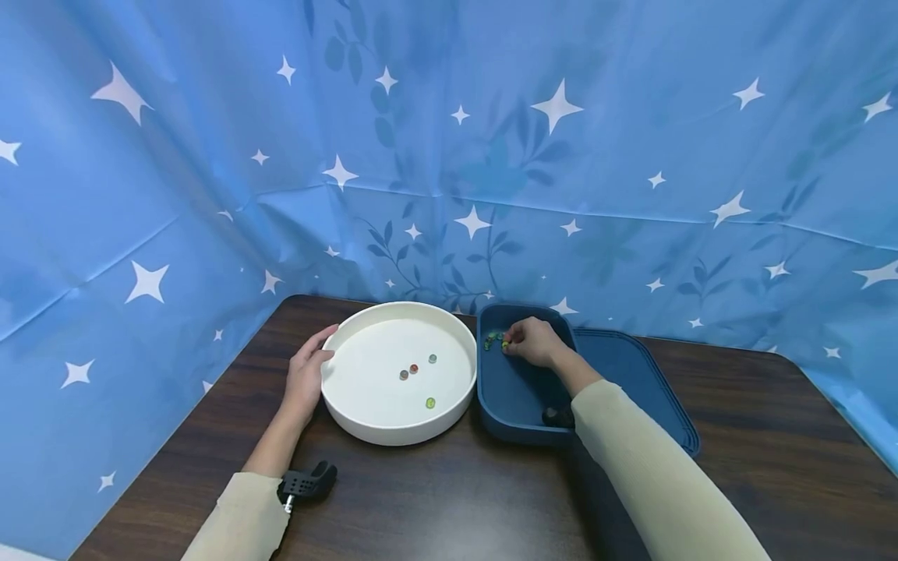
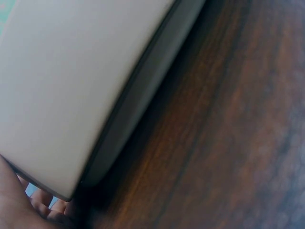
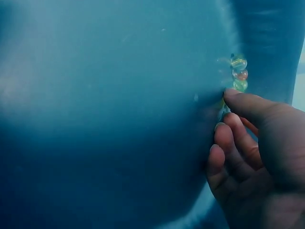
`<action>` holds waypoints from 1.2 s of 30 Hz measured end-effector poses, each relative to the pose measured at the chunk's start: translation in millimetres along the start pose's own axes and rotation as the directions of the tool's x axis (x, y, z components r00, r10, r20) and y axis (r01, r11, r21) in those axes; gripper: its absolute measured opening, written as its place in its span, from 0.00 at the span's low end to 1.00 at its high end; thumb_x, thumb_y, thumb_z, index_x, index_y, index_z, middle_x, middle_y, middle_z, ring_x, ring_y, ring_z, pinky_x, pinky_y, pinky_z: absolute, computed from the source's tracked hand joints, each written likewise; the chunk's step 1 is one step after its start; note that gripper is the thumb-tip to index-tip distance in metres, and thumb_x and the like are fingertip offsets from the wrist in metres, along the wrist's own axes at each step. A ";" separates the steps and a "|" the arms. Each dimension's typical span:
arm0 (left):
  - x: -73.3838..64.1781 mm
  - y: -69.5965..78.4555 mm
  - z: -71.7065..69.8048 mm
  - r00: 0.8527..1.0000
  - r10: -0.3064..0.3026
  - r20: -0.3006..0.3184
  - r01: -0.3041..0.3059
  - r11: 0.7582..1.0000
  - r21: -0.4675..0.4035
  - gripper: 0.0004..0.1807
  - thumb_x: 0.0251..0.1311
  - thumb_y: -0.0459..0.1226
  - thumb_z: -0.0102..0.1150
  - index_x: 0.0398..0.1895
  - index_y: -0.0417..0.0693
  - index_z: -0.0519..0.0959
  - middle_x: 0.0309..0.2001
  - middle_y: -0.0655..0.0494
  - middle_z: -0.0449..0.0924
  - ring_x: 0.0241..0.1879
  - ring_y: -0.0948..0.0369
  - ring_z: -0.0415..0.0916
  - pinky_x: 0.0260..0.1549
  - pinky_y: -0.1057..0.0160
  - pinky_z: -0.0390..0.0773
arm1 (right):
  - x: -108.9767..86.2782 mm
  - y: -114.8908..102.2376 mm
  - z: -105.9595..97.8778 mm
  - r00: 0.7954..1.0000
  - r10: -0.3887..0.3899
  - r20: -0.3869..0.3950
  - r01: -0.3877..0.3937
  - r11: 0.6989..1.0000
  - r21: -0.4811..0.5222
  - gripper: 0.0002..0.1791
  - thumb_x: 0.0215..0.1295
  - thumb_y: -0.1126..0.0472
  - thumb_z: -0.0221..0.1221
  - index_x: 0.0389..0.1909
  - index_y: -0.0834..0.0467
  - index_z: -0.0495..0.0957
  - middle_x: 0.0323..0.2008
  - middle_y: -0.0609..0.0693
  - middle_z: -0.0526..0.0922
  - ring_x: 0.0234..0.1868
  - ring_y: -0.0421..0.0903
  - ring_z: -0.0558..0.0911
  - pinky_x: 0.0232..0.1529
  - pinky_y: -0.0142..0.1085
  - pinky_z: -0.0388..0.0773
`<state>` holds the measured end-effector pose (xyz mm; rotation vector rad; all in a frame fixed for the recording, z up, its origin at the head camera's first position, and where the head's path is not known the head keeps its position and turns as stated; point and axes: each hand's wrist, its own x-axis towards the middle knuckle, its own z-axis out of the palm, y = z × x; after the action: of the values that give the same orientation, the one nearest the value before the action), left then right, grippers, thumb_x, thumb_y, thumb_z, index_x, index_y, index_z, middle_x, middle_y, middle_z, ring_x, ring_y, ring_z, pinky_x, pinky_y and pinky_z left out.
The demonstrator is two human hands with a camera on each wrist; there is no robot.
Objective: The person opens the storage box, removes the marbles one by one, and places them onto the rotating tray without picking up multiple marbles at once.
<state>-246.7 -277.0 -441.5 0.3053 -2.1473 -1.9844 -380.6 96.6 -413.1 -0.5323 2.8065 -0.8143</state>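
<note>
My left hand (image 1: pixel 305 375) grips the left side of a round white tray (image 1: pixel 400 435), thumb at the rim and fingers around the outer wall. In the left wrist view the tray's pale wall (image 2: pixel 81 86) fills much of the frame. Several glass marbles lie apart inside, among them a green marble (image 1: pixel 430 403) and a red marble (image 1: pixel 414 368). Over at the blue bin (image 1: pixel 515 431), my right hand (image 1: pixel 536 343) reaches inside and pinches a yellowish marble (image 1: pixel 505 344) between thumb and fingers. More marbles (image 3: pixel 240 75) sit in a row beside the fingertips.
The bin's blue lid (image 1: pixel 620 370) lies flat on the dark wooden table (image 1: pixel 449 499), right of the bin. A dark object (image 1: pixel 557 417) is in the bin's near right corner, partly behind the sleeve. A blue star-patterned curtain (image 1: pixel 449 156) hangs behind the table.
</note>
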 end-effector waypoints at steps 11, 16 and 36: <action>-0.3 -2.2 1.9 1.000 0.011 -0.019 -0.011 1.000 0.010 0.28 0.72 0.31 0.37 0.75 0.48 0.66 0.79 0.51 0.60 0.76 0.51 0.60 0.73 0.49 0.62 | -4.9 -29.6 -23.7 0.997 -0.077 -0.006 0.077 0.996 0.042 0.09 0.69 0.61 0.61 0.44 0.61 0.85 0.38 0.56 0.87 0.35 0.49 0.83 0.34 0.36 0.78; -1.1 -2.0 1.7 1.000 0.016 -0.021 -0.015 1.000 0.015 0.28 0.72 0.31 0.37 0.75 0.47 0.66 0.79 0.51 0.60 0.77 0.51 0.58 0.74 0.49 0.60 | -13.8 -54.0 -37.3 0.991 -0.126 -0.051 0.131 0.986 0.105 0.12 0.70 0.60 0.61 0.48 0.62 0.84 0.39 0.58 0.85 0.41 0.58 0.84 0.33 0.37 0.78; 0.0 -2.2 0.5 1.000 0.023 -0.009 -0.023 0.999 0.027 0.28 0.72 0.32 0.37 0.75 0.47 0.66 0.79 0.51 0.60 0.78 0.52 0.56 0.76 0.50 0.59 | -31.5 -123.3 1.6 0.981 -0.180 -0.066 0.190 0.961 0.201 0.09 0.64 0.59 0.66 0.43 0.57 0.86 0.36 0.51 0.85 0.34 0.44 0.80 0.32 0.31 0.79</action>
<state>-246.9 -276.7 -443.7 0.2914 -2.1634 -1.9398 -315.5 10.8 -345.3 -0.7565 2.6977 -1.1546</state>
